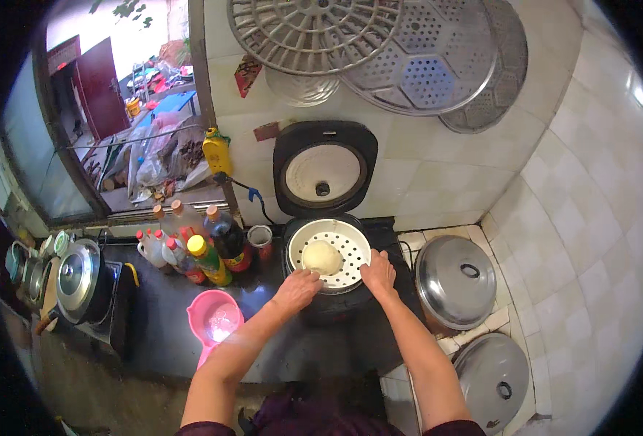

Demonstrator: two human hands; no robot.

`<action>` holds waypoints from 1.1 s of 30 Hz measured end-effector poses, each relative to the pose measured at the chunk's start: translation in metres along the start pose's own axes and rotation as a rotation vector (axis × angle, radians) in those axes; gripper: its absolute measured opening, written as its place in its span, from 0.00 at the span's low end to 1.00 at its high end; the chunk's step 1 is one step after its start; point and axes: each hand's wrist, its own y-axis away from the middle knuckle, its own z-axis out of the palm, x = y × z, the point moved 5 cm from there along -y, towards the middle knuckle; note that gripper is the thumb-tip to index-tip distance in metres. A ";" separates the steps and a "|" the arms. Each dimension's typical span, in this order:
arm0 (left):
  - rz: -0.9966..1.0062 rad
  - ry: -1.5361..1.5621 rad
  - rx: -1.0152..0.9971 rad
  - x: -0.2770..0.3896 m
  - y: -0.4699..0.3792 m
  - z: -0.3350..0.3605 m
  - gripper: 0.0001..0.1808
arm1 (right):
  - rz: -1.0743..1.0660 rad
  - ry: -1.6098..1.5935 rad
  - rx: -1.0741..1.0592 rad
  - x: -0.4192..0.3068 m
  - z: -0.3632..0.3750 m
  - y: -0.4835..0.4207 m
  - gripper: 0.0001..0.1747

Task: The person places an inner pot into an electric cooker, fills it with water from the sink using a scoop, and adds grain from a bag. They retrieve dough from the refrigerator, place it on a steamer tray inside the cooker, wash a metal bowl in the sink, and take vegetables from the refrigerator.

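Note:
A white perforated steamer basket [352, 253] sits in the mouth of a black rice cooker [327, 312], whose lid [325, 169] stands raised against the wall. One round, pale ball of dough or bun [322, 258] rests in the basket, left of its middle. My left hand [298, 291] grips the basket's near-left rim, its fingertips close to the dough; whether they touch it I cannot tell. On the right side, my right hand [379, 272] holds the rim with the fingers over the edge.
A pink plastic ladle [215, 316] lies on the black countertop [267, 354] beside my left forearm. Several bottles [207, 256] and a cup [260, 237] stand behind it. Left is a pot [78, 280] on a stove; right are two lidded metal pots [455, 283]. Steamer racks [419, 60] hang above.

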 end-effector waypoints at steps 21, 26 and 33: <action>0.016 0.105 -0.056 0.004 0.021 0.010 0.21 | -0.461 -0.274 0.593 -0.104 -0.131 -0.105 0.33; -0.093 0.228 0.147 0.008 0.030 -0.014 0.19 | -0.426 -0.566 0.150 -0.135 -0.146 -0.168 0.40; -0.571 0.727 0.515 -0.033 0.046 -0.061 0.18 | -0.312 -0.740 0.153 -0.117 -0.147 -0.153 0.37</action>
